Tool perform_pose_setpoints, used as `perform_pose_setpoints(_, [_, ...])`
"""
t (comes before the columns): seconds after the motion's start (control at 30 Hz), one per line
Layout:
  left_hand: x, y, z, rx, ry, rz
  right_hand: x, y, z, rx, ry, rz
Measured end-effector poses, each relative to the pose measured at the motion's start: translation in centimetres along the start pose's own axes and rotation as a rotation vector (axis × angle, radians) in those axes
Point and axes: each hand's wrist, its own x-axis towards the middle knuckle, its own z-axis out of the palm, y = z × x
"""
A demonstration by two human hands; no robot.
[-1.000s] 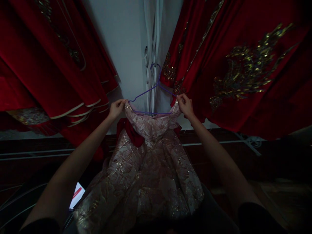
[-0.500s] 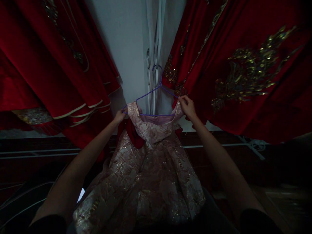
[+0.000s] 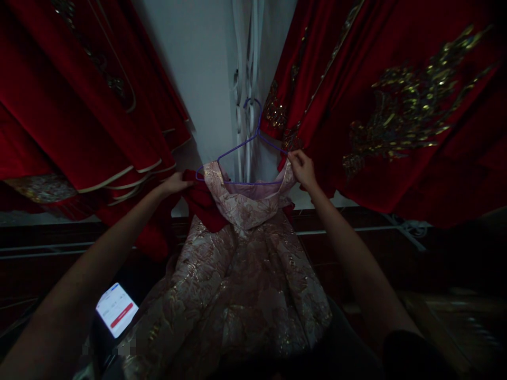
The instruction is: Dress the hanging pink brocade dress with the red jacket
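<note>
A pale pink brocade dress [image 3: 247, 211] with gold glints hangs on a thin purple hanger [image 3: 238, 148] in front of me, its skirt spreading down toward my lap. My right hand [image 3: 303, 169] is closed, pinching the dress's right shoulder against the hanger's end. To the left of the hanger, my left hand [image 3: 176, 183] is closed on the edge of a dark red cloth [image 3: 204, 203]. That cloth stretches from my fingers to the dress's left shoulder and drapes over the bodice side. How it is fastened there cannot be seen.
Red garments with gold trim [image 3: 99, 132] hang at the left. More red garments with gold sequins [image 3: 404, 116] hang at the right. White metal bars [image 3: 247, 58] rise against the pale wall behind. A lit phone [image 3: 116, 311] lies low at the left, under my forearm.
My left hand has left the hanger's left end and moved left, drawing the red cloth outward. My right hand keeps its grip. The phone has come into fuller view.
</note>
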Motion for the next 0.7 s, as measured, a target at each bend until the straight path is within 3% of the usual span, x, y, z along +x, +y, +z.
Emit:
perform_pose_setpoints(0.1, [-0.3,1.1,0.1,0.115,0.125,-0.061,0.0,-0.1,0.0,-0.008,0.002,0.007])
perform_pose_setpoints(0.17, [-0.1,2.3,0.7,0.033,0.230,-0.033,0.0,-0.4,-0.2,-0.023,0.005,0.012])
perform_pose_setpoints(0.33, [-0.8,5.8,2.4,-0.027,0.517,0.308,-0.7,-1.6,-0.6,-0.117,0.081,-0.013])
perform_pose_setpoints(0.5, [-5.1,8.6,5.0,0.070,0.490,0.606,-1.9,-2.7,-0.4,-0.197,0.135,-0.019])
perform_pose_setpoints(0.7, [-9.0,11.5,10.5,0.071,0.373,0.779,-2.9,-3.8,0.1,-0.233,0.154,0.001])
